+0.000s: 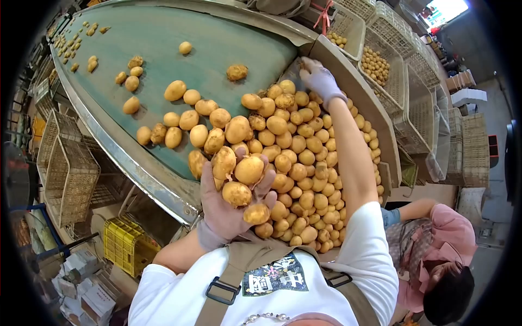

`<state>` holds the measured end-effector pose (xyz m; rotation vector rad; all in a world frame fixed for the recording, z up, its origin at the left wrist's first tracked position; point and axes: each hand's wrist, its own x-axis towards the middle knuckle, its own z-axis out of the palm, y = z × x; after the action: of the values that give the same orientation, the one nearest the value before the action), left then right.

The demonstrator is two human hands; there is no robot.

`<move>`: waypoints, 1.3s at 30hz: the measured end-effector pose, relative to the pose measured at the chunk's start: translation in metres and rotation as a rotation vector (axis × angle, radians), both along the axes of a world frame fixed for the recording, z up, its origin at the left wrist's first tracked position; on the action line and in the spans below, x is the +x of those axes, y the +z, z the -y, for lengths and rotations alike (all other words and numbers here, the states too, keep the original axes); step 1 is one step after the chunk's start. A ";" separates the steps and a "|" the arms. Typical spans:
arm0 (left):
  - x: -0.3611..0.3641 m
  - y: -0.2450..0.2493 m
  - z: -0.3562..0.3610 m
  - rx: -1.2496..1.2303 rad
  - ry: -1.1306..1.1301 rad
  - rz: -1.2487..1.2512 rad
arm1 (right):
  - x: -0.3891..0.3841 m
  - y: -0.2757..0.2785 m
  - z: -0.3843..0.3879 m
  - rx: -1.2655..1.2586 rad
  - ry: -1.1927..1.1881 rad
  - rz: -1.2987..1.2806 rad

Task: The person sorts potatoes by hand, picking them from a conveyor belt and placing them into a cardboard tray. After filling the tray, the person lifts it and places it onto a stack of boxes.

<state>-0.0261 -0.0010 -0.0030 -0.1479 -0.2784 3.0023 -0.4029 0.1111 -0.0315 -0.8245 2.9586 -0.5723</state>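
Observation:
My left hand (220,204), in a pale dusty glove, is turned palm up with fingers curled around several potatoes (248,169). They rest in the palm and against the fingers, with soil marks on their skins. A large pile of yellow potatoes (307,157) lies just beyond it, at the lower end of the green conveyor belt (163,49). My right hand (319,81), in a light purple-grey glove, reaches across the pile to its far corner beside the metal side wall. Its fingers are stretched out, slightly blurred, and no potato shows in them.
Loose potatoes (175,91) lie scattered along the belt. A metal rail (125,146) edges it on the left. Plastic crates (375,65), some holding potatoes, stand behind the right wall. A yellow crate (128,247) is at lower left. A person in pink (448,233) works close on my right.

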 end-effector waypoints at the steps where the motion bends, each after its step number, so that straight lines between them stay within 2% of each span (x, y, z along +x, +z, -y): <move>1: 0.002 0.000 0.008 0.007 -0.024 0.022 | -0.006 0.000 0.014 0.228 -0.065 -0.019; 4: 0.005 -0.005 0.011 0.068 -0.081 0.108 | 0.002 -0.005 0.025 0.357 -0.083 0.009; 5: 0.006 -0.005 0.011 0.095 -0.097 0.139 | 0.005 -0.005 0.020 0.295 -0.041 -0.011; 7: 0.003 0.006 0.011 0.172 -0.124 0.179 | 0.022 -0.007 0.005 -0.218 -0.003 0.052; 8: 0.005 -0.003 0.010 0.252 -0.149 0.127 | 0.039 -0.004 0.000 -0.623 0.073 0.084; 9: 0.003 -0.006 0.010 0.248 -0.148 0.127 | 0.067 0.016 0.001 -0.731 0.115 0.075; 11: 0.007 -0.010 0.008 0.240 -0.155 0.151 | 0.108 0.025 -0.001 -0.686 0.338 0.132; 13: 0.006 -0.006 0.004 0.206 -0.137 0.086 | 0.125 0.010 -0.007 -0.182 0.471 -0.185; 14: 0.007 -0.004 0.003 0.203 -0.119 0.064 | 0.127 0.003 -0.006 -0.273 0.421 -0.103; 17: 0.008 0.000 0.007 0.208 -0.046 0.055 | 0.128 0.008 -0.014 -0.172 0.275 -0.042; 19: 0.009 0.002 0.006 0.217 0.000 0.068 | 0.121 0.010 -0.026 -0.112 0.159 0.149; 21: 0.010 0.005 0.005 0.220 0.032 0.079 | 0.117 -0.001 -0.042 -0.145 0.142 0.122; 25: 0.011 0.012 0.002 -0.021 0.058 -0.010 | 0.171 0.005 -0.057 -0.765 0.017 0.205; 27: 0.010 0.007 0.001 0.024 0.045 -0.109 | 0.225 0.038 -0.050 -0.962 0.055 0.289; 29: 0.011 -0.006 -0.007 0.075 0.037 -0.227 | 0.267 0.062 -0.041 -0.807 0.450 -0.027; 30: 0.017 -0.008 -0.008 -0.232 0.134 -0.254 | 0.287 0.064 -0.037 -0.728 0.543 0.023; 31: 0.025 -0.010 -0.007 -0.541 0.228 -0.280 | 0.296 0.076 -0.030 -0.576 0.725 -0.110; 32: 0.033 -0.012 -0.008 -0.847 0.323 -0.302 | 0.301 0.080 -0.031 -0.578 0.753 -0.067; 35: 0.052 -0.008 -0.005 -0.147 0.205 0.012 | 0.304 0.080 -0.033 -0.705 0.902 0.154; 36: 0.059 0.013 0.003 0.003 0.200 -0.090 | 0.305 0.088 -0.026 -0.716 0.984 0.174; 38: 0.074 0.011 0.009 0.090 0.309 -0.062 | 0.313 0.094 -0.016 -0.824 1.037 0.223; 39: 0.087 0.003 0.016 0.027 0.420 0.075 | 0.318 0.095 -0.012 -0.887 1.033 0.235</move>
<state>0.0605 -0.0174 0.0000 -0.2247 -0.4023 3.4112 -0.0847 0.1227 0.0632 -1.8991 1.5726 -1.6457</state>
